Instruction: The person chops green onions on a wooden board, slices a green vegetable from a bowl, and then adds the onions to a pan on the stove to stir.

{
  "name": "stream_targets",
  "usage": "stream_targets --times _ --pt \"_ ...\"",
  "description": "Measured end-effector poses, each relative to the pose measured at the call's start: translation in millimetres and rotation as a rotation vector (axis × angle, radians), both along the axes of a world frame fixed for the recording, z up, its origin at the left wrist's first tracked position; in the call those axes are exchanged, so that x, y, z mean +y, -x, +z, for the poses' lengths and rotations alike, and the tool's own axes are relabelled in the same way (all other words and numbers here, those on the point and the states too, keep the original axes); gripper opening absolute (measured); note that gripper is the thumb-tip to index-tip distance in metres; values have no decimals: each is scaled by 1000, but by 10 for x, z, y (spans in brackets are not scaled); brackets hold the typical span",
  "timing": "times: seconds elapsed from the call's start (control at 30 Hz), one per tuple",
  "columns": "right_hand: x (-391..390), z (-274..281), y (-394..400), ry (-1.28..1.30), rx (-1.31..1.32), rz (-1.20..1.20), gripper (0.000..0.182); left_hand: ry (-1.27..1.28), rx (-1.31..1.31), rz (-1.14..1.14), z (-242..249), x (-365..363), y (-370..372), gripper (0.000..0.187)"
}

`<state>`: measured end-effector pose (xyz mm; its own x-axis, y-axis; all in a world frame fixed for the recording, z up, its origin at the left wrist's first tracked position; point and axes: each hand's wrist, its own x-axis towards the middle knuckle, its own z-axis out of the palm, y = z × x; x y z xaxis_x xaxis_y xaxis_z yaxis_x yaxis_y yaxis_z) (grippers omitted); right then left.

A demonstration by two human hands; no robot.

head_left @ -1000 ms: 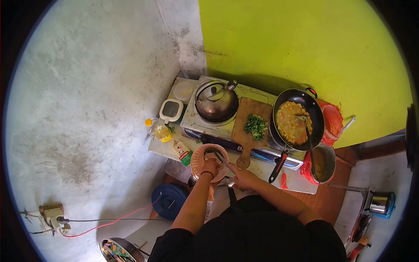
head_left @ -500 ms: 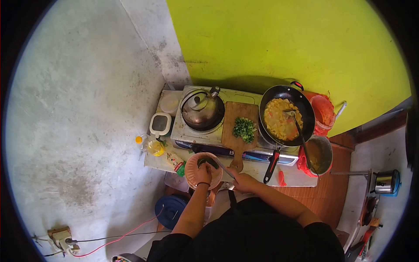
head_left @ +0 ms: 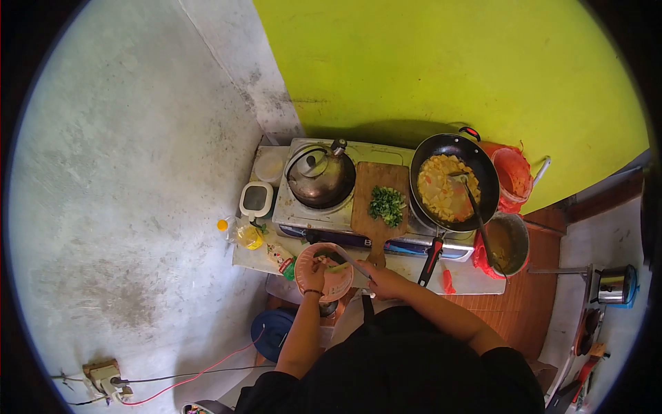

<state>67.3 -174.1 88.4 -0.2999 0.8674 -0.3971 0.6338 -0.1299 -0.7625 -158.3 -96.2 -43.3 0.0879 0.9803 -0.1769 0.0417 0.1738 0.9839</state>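
Over a pink bowl (head_left: 336,286), my left hand (head_left: 315,274) is closed on a green vegetable, partly hidden by the fingers. A knife (head_left: 352,260) is gripped in my right hand (head_left: 380,281), its blade reaching over the bowl's right side, close to the vegetable. Behind my right hand lies a wooden cutting board (head_left: 369,240) on the stove, with chopped green leaves (head_left: 387,205) on it.
A kettle (head_left: 321,179) stands on the stove's left. At right, a black wok (head_left: 487,176) holds yellow food and a ladle; its handle points toward me. Beside it is a pot (head_left: 518,243). Bottles (head_left: 249,236) stand at the left.
The knife blade has swung further over the bowl, and the vegetable in my left hand shows a paler side. The whole view has shifted slightly.
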Motion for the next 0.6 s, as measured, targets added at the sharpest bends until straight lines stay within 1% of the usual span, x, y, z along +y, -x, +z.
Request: stream_targets --times 0.1,0.17,0.2,0.3,0.4,0.5,0.6 --pt "51 131 -21 134 -11 -16 67 38 50 -54 12 63 124 14" --pt "71 190 -36 208 -28 -31 68 1 -13 -41 56 58 129 15" --pt "65 164 -46 197 -30 -29 68 -17 -44 -36 92 51 128 16" --pt "29 1 -80 135 -21 -26 66 -79 24 -32 177 40 122 16" --pt "-7 -81 -87 48 3 -22 62 -107 167 -26 210 66 121 18" --pt "-10 -71 -108 10 10 -33 63 -74 103 -51 651 22 -82 18" --pt "-22 -51 -125 -64 9 -84 66 37 -1 -88 549 69 -213 15"
